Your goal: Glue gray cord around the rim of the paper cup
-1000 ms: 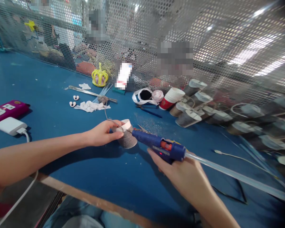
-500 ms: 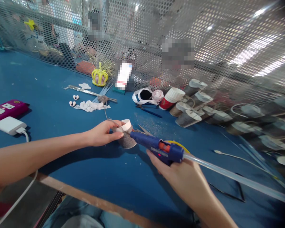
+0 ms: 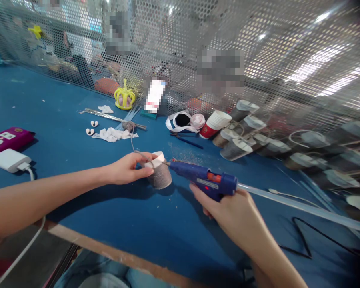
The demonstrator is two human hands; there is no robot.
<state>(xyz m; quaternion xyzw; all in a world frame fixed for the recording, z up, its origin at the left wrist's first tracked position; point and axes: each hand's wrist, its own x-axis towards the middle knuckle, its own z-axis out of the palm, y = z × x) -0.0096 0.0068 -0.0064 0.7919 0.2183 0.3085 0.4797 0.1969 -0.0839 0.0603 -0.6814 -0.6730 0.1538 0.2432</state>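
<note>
My left hand [image 3: 133, 168] is closed around a paper cup [image 3: 161, 176] whose lower wall is wrapped in grey cord, with a white band bare at the rim. From the cup a strand of cord runs back to a small ball of grey twine [image 3: 129, 126] on the table. A blue hot glue gun [image 3: 198, 176] with a red light lit is gripped in my right hand [image 3: 228, 216]. Its metal nozzle is at the cup's right side, close to the rim; whether it touches cannot be told. A long clear glue stick [image 3: 288, 202] sticks out of its back.
Several cord-wrapped cups [image 3: 236, 149] stand at the right, beside stacked paper cups [image 3: 215, 124]. White ribbon [image 3: 172, 124], scraps of tissue [image 3: 114, 135], earbuds [image 3: 90, 131], a power bank [image 3: 10, 160] and a yellow crown [image 3: 125, 98] lie about the blue table. A mesh screen rises behind.
The glue gun has moved slightly right and turned more level, its nozzle now nearer the cup's rim. My left hand keeps its hold on the cup.
</note>
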